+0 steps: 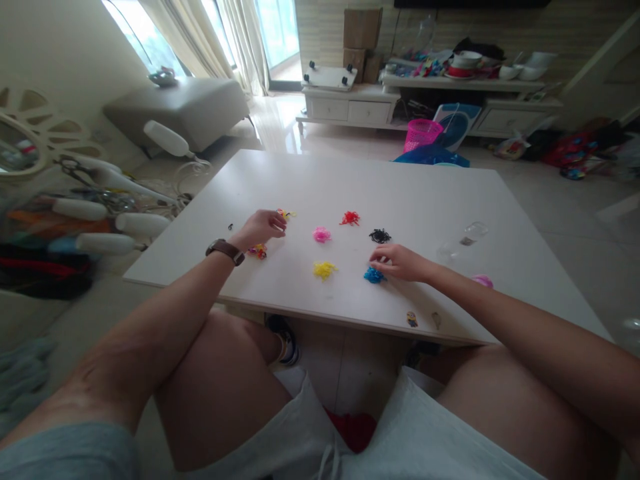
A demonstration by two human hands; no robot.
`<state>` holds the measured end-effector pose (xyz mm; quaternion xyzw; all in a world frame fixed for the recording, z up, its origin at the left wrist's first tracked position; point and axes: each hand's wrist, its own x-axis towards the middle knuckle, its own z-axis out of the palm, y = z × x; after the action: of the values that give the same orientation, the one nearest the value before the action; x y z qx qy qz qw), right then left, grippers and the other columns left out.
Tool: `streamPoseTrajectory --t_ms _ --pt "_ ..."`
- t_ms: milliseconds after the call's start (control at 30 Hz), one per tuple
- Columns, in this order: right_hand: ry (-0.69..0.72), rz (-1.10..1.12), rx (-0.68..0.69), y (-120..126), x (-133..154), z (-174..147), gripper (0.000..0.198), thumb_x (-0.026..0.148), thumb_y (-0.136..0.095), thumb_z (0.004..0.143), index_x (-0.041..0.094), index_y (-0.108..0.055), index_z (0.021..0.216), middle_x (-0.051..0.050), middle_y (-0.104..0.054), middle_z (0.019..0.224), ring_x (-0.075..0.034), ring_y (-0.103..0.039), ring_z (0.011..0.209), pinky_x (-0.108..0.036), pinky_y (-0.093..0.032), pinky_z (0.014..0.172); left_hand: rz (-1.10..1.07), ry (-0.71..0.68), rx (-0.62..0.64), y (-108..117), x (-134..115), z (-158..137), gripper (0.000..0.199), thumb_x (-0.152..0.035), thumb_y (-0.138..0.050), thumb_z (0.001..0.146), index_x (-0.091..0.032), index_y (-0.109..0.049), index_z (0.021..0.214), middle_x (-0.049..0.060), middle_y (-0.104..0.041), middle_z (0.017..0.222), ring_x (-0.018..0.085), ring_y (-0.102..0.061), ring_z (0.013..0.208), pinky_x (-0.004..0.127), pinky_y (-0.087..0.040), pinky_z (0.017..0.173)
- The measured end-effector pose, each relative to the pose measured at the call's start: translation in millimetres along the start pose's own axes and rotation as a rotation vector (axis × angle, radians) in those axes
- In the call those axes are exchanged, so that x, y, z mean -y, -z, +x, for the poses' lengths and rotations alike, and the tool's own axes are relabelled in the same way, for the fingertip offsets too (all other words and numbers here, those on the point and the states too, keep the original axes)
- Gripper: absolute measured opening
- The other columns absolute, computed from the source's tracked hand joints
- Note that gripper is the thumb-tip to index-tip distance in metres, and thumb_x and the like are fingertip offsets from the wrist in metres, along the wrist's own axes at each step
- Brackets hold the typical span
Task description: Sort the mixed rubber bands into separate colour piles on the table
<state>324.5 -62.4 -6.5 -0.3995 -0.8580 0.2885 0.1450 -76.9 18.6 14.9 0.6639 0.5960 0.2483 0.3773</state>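
My left hand (264, 227), with a brown-strapped watch on the wrist, is over the table's left part, fingers bent and close together. Beyond its fingertips is a small mixed-colour pile (285, 213) of what look like rubber bands; another mixed pile (258, 251) is partly behind the wrist. Over the near edge of the blue rubber-band pile (374, 275) hovers my right hand (397, 261), fingers curled towards the thumb. What either hand pinches, if anything, is too small to see. Pink (321, 234), red (350, 218), yellow (325, 269) and black piles (380, 235) lie between and beyond the hands.
A clear plastic container (447, 251) and a clear lid-like piece (476, 230) rest on the white table (425, 187) at right. Under my right forearm is a pink-purple item (483, 281). A yellow-and-blue figure charm (411, 319) and a small clasp (437, 320) lie near the front edge.
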Motion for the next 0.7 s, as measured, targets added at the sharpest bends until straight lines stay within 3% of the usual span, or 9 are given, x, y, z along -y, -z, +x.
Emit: streamPoseTrajectory --t_ms 167,333,433,700 --pt "-0.021 0.064 -0.162 -7.1 24.1 4.4 0.015 0.03 -0.06 0.09 0.018 -0.069 0.088 -0.006 -0.071 0.085 -0.018 -0.066 0.078 -0.032 -0.053 0.072 -0.084 -0.299 0.266 -60.8 -42.6 -7.0 0.034 -0.023 -0.082 0.064 -0.014 -0.07 0.094 0.011 -0.073 0.1 0.017 -0.068 0.074 0.027 -0.054 0.063" --pt "-0.01 0.151 -0.241 -12.0 45.3 5.1 0.015 0.029 -0.063 0.087 0.019 -0.07 0.096 -0.007 -0.074 0.094 -0.018 -0.068 0.08 -0.033 -0.056 0.077 -0.199 -0.466 0.466 -107.0 -75.7 -22.9 0.044 -0.015 -0.079 0.07 -0.016 -0.062 0.111 0.01 -0.068 0.105 0.013 -0.068 0.072 0.025 -0.055 0.06" --pt "0.006 0.195 -0.231 -12.2 48.3 3.4 0.016 0.029 -0.064 0.087 0.02 -0.07 0.099 -0.007 -0.075 0.096 -0.019 -0.069 0.082 -0.034 -0.058 0.078 -0.251 -0.535 0.539 -119.1 -88.4 -25.7 0.048 -0.013 -0.078 0.072 -0.017 -0.059 0.117 0.01 -0.066 0.106 0.014 -0.07 0.075 0.024 -0.056 0.062" --pt "0.025 0.131 -0.308 -2.7 40.2 2.0 0.009 0.022 -0.061 0.085 0.021 -0.07 0.083 -0.004 -0.072 0.082 -0.018 -0.068 0.072 -0.032 -0.055 0.071 -0.268 -0.615 0.579 -133.7 -102.6 -10.5 0.046 -0.01 -0.076 0.074 -0.018 -0.059 0.116 0.006 -0.067 0.097 0.015 -0.07 0.078 0.023 -0.055 0.062"
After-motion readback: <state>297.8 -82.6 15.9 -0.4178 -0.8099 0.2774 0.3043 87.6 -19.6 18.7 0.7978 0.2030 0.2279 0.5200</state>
